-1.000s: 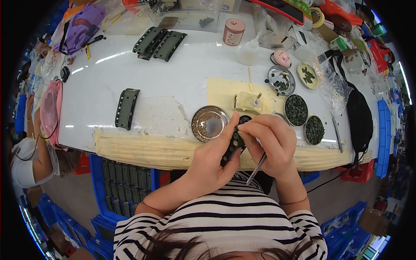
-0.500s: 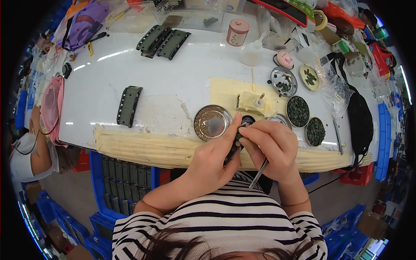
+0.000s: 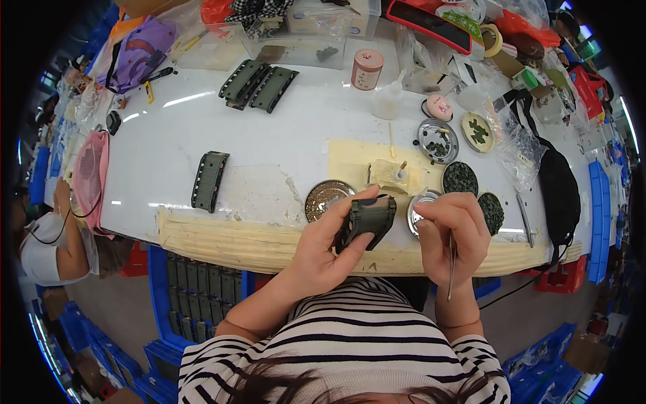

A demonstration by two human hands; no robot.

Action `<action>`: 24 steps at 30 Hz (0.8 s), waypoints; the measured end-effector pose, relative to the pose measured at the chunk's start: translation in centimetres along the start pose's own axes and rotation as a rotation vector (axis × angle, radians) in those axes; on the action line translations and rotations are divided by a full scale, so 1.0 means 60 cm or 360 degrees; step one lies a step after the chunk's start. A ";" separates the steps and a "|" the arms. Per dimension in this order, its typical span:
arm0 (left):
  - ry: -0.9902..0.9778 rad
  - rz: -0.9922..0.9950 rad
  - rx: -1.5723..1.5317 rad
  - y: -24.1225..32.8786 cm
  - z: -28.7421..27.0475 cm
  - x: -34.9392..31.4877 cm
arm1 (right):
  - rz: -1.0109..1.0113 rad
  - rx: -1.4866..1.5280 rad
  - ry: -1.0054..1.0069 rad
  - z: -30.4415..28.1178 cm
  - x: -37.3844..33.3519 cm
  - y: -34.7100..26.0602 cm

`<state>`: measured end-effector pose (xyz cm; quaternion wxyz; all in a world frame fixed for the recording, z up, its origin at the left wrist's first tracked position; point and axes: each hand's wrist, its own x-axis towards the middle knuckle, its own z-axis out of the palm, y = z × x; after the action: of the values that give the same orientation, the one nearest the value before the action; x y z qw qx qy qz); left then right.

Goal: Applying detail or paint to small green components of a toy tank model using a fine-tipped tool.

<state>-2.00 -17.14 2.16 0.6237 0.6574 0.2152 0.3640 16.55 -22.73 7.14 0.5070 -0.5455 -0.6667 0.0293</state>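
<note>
My left hand is closed around a dark green, tank-like model hull, tilted with its flat ribbed face showing. To its right, apart from the hull, my right hand grips metal tweezers, their shank hanging below the fingers. Any tiny part at the fingertips is too small to make out. A tin of brown bits stands behind my left hand. Beside my right hand are a silver tin and two tins of small dark green pieces, one farther back and one to the right.
Similar hulls lie at left and at the back. A tape-covered block stands behind the hands. Farther right are a metal dish, a cream lid and a black bag. A blue crate holds several hulls; another person's arm shows left.
My hands have moved apart, the right one going right with the tweezers. The hull in my left hand has turned so its broad green face shows. The whole view has shifted slightly.
</note>
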 end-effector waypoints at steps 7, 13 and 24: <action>-0.0029 -0.0056 -0.0360 0.005 0.008 0.007 | 0.0026 0.0011 0.0025 0.002 -0.001 0.006; -0.0019 -0.0114 -0.0529 0.013 0.007 0.009 | 0.0099 0.0020 0.0008 -0.001 -0.002 0.008; 0.0002 -0.0192 -0.0573 0.016 0.001 0.004 | 0.0179 -0.0054 0.0020 0.004 -0.001 0.014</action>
<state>-1.94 -17.14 3.16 0.7519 0.5208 0.1861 0.3589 16.97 -22.34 6.50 0.4995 -0.5906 -0.6323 0.0431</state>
